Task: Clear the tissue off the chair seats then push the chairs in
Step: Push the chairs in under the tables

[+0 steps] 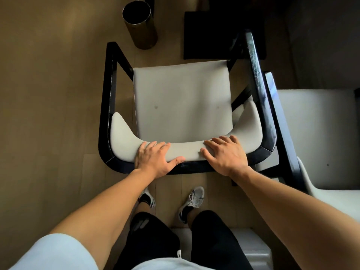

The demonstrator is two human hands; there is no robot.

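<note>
The left hand (155, 158) and right hand (227, 155) are laid flat, fingers spread, on the padded backrest (187, 152), grasping nothing, presumably for pushing; the chair (109, 98) seat (183, 100) is seen bare, no tissue visible; a bin (140, 24) stands beyond.

Second chair (319, 137) cut off at right edge; dark furniture (224, 34), perhaps table, indistinct

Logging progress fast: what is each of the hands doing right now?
Left hand: open, flat on the chair's padded backrest, holding nothing.
Right hand: open, flat on the same backrest, holding nothing.
</note>
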